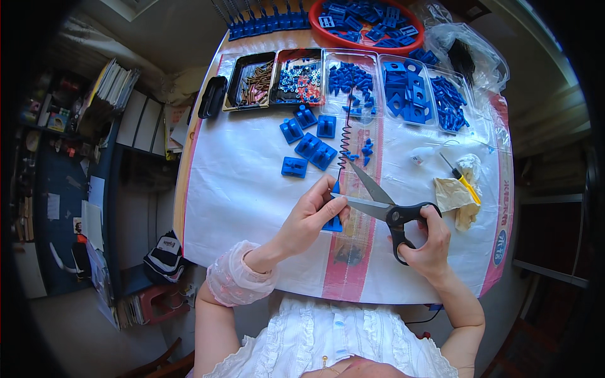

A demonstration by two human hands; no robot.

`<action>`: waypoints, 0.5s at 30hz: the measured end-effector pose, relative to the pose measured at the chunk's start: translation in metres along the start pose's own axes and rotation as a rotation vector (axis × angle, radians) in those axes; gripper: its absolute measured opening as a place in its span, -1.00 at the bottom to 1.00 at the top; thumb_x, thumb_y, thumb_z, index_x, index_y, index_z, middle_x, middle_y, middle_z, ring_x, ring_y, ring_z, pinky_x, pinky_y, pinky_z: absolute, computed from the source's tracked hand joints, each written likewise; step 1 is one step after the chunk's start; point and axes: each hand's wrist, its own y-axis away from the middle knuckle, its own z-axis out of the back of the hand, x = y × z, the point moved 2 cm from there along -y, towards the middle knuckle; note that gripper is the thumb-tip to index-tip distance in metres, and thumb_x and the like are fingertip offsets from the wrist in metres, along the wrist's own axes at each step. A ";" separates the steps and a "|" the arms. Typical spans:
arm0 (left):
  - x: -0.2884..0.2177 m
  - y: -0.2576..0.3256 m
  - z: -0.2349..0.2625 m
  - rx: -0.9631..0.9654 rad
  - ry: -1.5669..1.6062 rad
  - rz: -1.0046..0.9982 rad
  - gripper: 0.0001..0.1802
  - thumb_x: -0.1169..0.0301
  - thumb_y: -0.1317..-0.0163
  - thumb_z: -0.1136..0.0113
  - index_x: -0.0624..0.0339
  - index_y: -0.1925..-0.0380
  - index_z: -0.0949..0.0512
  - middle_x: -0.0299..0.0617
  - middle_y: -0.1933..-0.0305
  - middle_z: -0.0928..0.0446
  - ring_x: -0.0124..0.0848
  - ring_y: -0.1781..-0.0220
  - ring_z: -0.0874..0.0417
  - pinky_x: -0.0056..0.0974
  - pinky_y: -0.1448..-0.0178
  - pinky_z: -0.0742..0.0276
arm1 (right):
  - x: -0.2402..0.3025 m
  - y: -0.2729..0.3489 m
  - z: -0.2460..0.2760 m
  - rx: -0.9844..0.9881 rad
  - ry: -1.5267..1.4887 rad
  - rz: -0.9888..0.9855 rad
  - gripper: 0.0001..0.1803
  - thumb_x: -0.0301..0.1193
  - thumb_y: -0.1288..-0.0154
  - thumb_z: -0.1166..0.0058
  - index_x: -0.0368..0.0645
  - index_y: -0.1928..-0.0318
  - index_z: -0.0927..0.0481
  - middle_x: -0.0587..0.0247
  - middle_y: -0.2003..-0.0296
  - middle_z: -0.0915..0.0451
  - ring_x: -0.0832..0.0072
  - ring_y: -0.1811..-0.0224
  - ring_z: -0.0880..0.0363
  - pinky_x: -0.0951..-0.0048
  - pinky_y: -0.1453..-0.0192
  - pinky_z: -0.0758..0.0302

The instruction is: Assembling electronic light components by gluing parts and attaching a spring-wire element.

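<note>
The head view looks down on a table (239, 208) covered with white plastic sheeting edged by pink bands that carry a round blue label near the right rim. Along the far side stand a black tray of brown screws (251, 80), a tray of small mixed-colour washers (298, 77), clear trays of blue plastic parts (403, 88), and a red bowl (321, 39) of more blue pieces, partly cut off at the top edge. A crumpled clear bag (469, 57) lies at the far right; its dark contents are hard to make out. Five blue blocks (309, 145) sit loose mid-table, and a yellow-handled tool (465, 183) rests on a rag (457, 195). The left hand (309, 220) pinches a small blue part (333, 222), closed around it, with a thin coiled cord (345, 135) running up from it toward the trays; the part is mostly hidden by the fingers. The right hand (428, 242) grips black-handled scissors (378, 201), fingers through the loops, blades spread apart, tips just beside the cord. Both forearms enter from the lower edge, the left in a sheer ruffled cuff.
</note>
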 end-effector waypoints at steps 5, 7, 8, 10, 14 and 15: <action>0.000 -0.001 0.003 0.028 0.063 0.032 -0.89 0.39 -0.57 -0.01 0.15 0.07 -0.33 -0.29 0.37 -0.42 -0.53 0.30 -0.49 -0.40 0.16 -0.48 | 0.000 0.000 0.000 -0.003 0.000 0.003 -0.37 -0.38 0.28 -0.46 -0.19 0.13 -0.42 0.19 0.42 -0.44 0.25 0.45 -0.48 0.27 0.35 -0.39; 0.000 -0.001 0.003 0.050 0.088 0.051 -0.88 0.40 -0.57 -0.02 0.15 0.08 -0.32 -0.29 0.37 -0.41 -0.52 0.30 -0.49 -0.39 0.17 -0.47 | 0.001 0.000 0.001 -0.001 -0.007 -0.007 -0.38 -0.39 0.27 -0.46 -0.19 0.13 -0.42 0.19 0.42 -0.44 0.26 0.45 -0.48 0.27 0.35 -0.38; -0.001 -0.001 0.002 0.061 0.093 0.066 -0.88 0.40 -0.56 -0.03 0.16 0.08 -0.32 -0.29 0.37 -0.41 -0.52 0.30 -0.49 -0.39 0.17 -0.48 | 0.001 0.000 0.000 -0.005 -0.008 -0.006 -0.38 -0.39 0.27 -0.46 -0.18 0.13 -0.42 0.20 0.42 -0.43 0.26 0.45 -0.47 0.27 0.35 -0.38; -0.002 -0.001 0.002 0.060 0.094 0.078 -0.87 0.42 -0.55 -0.05 0.16 0.08 -0.32 -0.28 0.36 -0.41 -0.51 0.29 -0.49 -0.37 0.16 -0.48 | 0.001 0.000 0.000 -0.014 -0.013 -0.004 -0.38 -0.40 0.27 -0.45 -0.18 0.13 -0.42 0.20 0.42 -0.43 0.27 0.45 -0.47 0.28 0.36 -0.37; -0.003 -0.001 0.000 0.017 0.087 0.067 -0.84 0.43 -0.52 -0.09 0.18 0.06 -0.32 -0.27 0.34 -0.43 -0.51 0.25 -0.51 -0.36 0.13 -0.50 | 0.000 0.000 0.000 -0.001 -0.038 -0.033 -0.39 -0.41 0.27 -0.45 -0.18 0.13 -0.42 0.20 0.42 -0.43 0.28 0.45 -0.47 0.29 0.35 -0.39; -0.004 -0.002 -0.001 0.007 0.087 0.063 -0.83 0.43 -0.51 -0.10 0.19 0.05 -0.32 -0.27 0.33 -0.43 -0.51 0.24 -0.52 -0.36 0.12 -0.51 | 0.001 -0.001 0.001 -0.005 -0.042 -0.029 -0.39 -0.42 0.27 -0.44 -0.18 0.13 -0.42 0.20 0.42 -0.44 0.28 0.45 -0.47 0.29 0.35 -0.39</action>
